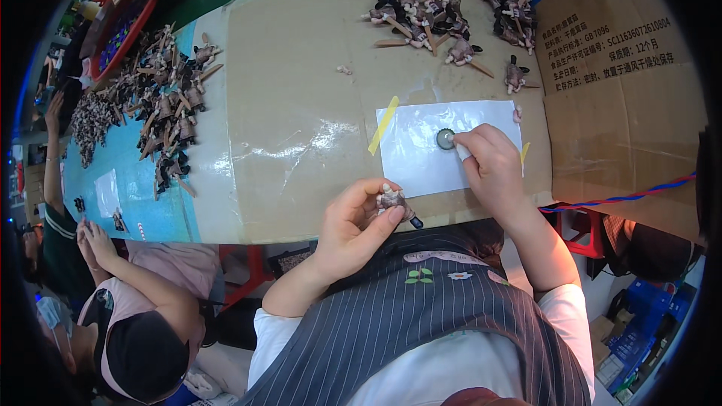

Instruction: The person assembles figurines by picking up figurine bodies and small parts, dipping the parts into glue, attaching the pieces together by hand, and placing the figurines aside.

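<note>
My left hand (pixel 359 219) is closed around a small figurine (pixel 392 199) with a brownish body, pale parts and a black end, held just off the table's near edge. My right hand (pixel 487 156), a white wrap on one finger, pinches at a small round grey dish like a bottle cap (pixel 442 141) with a light spot in it. Whatever sits between those fingertips is too small to make out. Under the dish lies a white sheet (pixel 414 169), fixed with yellow tape (pixel 383 126).
Piles of similar figurines with wooden sticks (pixel 421 15) cover the far right and the left side (pixel 169 98). A tiny pale piece (pixel 344 70) lies mid-table. A cardboard box (pixel 624 105) stands at the right, a red-and-blue twisted cord (pixel 624 198) beside it. Co-workers sit at the left (pixel 143 331).
</note>
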`<state>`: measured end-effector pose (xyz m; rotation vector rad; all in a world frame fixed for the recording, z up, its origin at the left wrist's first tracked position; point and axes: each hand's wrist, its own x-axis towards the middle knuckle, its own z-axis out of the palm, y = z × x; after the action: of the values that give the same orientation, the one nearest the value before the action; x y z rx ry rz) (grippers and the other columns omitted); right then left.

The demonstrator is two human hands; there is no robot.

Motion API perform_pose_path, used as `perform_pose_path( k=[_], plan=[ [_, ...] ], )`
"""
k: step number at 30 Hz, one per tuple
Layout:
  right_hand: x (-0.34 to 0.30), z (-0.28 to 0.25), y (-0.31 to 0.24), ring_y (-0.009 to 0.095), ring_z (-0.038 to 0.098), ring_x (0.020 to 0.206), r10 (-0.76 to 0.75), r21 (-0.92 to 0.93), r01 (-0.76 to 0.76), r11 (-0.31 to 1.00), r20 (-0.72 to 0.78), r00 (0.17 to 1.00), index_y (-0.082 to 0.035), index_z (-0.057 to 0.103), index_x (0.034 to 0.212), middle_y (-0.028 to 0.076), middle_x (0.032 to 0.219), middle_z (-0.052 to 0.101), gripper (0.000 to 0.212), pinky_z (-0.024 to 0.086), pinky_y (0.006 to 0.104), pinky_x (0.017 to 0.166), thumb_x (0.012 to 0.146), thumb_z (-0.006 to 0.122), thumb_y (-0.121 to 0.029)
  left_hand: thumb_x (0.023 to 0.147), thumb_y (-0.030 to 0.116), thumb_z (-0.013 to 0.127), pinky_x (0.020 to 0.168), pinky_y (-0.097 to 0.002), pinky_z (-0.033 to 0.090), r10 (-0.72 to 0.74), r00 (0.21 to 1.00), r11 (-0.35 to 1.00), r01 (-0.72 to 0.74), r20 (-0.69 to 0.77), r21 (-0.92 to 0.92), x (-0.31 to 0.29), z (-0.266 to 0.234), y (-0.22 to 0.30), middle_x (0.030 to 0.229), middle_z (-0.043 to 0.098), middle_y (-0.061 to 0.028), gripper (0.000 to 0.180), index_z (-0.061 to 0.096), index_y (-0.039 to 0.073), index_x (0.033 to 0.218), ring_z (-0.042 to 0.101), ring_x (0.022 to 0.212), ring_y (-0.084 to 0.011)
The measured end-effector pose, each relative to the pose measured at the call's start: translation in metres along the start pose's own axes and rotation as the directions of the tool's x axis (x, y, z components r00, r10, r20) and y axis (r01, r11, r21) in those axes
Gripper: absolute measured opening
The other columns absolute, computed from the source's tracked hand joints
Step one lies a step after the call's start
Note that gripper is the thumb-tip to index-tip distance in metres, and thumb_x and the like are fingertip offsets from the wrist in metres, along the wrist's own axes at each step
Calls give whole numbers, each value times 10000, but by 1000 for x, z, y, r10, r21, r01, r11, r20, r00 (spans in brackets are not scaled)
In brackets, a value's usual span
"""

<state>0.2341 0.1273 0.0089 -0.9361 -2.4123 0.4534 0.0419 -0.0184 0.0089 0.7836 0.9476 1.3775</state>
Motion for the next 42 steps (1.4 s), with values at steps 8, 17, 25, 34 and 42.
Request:
perform_pose_path(
  k=[8, 17, 25, 34, 42],
  plan=[
    [1, -4, -7, 325, 574, 771, -6, -18, 7, 1000, 2, 1000, -1, 628, 892, 131, 797, 568, 242, 472, 406, 678, 663, 594, 69, 911, -27, 573, 817, -244, 496, 6, 998, 986, 5, -68, 165, 6, 8, -7, 1053, 612, -86, 282, 520, -48, 1187, 607, 957, -129],
    [-21, -34, -26, 170, 600, 841, 302, 680, -235, 694, 21, 953, 57, 643, 946, 102, 896, 628, 154, 469, 277, 754, 807, 577, 67, 914, -50, 565, 899, -280, 479, 64, 998, 993, -61, 20, -102, 25, 28, -18, 1085, 608, -91, 305, 504, -56, 1213, 591, 1017, -147],
    [-37, -38, -29, 229, 637, 764, 130, 617, -88, 782, -22, 991, 12, 664, 971, 124, 861, 645, 180, 495, 297, 660, 802, 620, 52, 921, -34, 564, 904, -286, 482, 39, 997, 998, -35, 69, -59, 24, 45, -22, 1106, 611, -108, 306, 504, -58, 1220, 599, 1021, -163],
    [-42, -42, -27, 280, 628, 732, 40, 489, -45, 871, 20, 999, 12, 647, 993, 135, 845, 629, 238, 494, 334, 634, 764, 611, 67, 861, -32, 624, 816, -296, 514, 180, 981, 902, -195, 74, 385, 26, 43, -16, 1042, 649, -144, 269, 607, -48, 1129, 644, 934, -199],
    [-46, -50, -33, 306, 598, 719, -93, 285, 87, 955, 9, 996, 31, 629, 1007, 139, 850, 596, 366, 485, 363, 614, 648, 598, 93, 824, -64, 628, 736, -305, 523, 330, 924, 699, -377, 192, 609, 28, 55, -11, 1000, 646, -178, 304, 613, -53, 1127, 655, 843, -254]
  ],
)
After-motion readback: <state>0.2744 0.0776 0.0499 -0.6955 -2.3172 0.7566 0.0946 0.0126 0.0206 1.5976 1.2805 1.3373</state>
